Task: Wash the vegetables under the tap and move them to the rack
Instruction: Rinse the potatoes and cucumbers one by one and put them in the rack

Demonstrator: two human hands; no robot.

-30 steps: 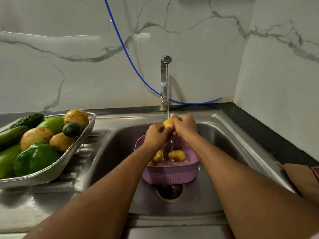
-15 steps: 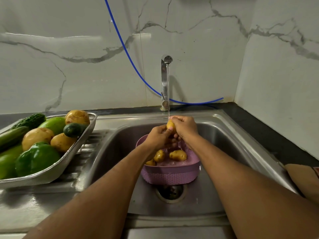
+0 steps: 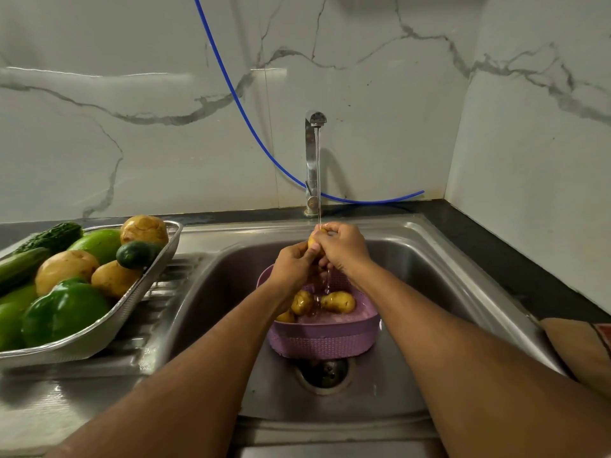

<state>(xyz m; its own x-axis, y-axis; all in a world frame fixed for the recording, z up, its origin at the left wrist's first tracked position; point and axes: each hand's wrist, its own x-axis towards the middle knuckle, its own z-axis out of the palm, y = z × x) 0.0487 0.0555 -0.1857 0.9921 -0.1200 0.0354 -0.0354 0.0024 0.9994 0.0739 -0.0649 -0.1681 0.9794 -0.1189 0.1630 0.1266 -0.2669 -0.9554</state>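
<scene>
Currently, item: small yellow-skinned potato (image 3: 314, 241), sitting between both hands directly under the thin stream from the chrome tap (image 3: 313, 160), above the round pink perforated plastic basket (image 3: 325, 338) in the stainless steel sink (image 3: 439, 285). Left hand (image 3: 292, 266) is curling its fingers round the lower side; right hand (image 3: 344, 247) is wrapping over the top and far side, so most of the potato is hidden. Handling, as judged: firm, stiff, fairly light, wet skin likely slippery; best gripped round the thick middle with fingers opposing thumb. Orientation: long axis seems to be running roughly upright, tilting slightly, though the covered ends are leaving this uncertain. Three more small yellow potatoes (image 3: 337, 301) are lying in the basket. Destination: shallow steel mesh rack (image 3: 99, 328) on the left drainboard, carrying a glossy green bell pepper (image 3: 62, 312) and other produce.
</scene>
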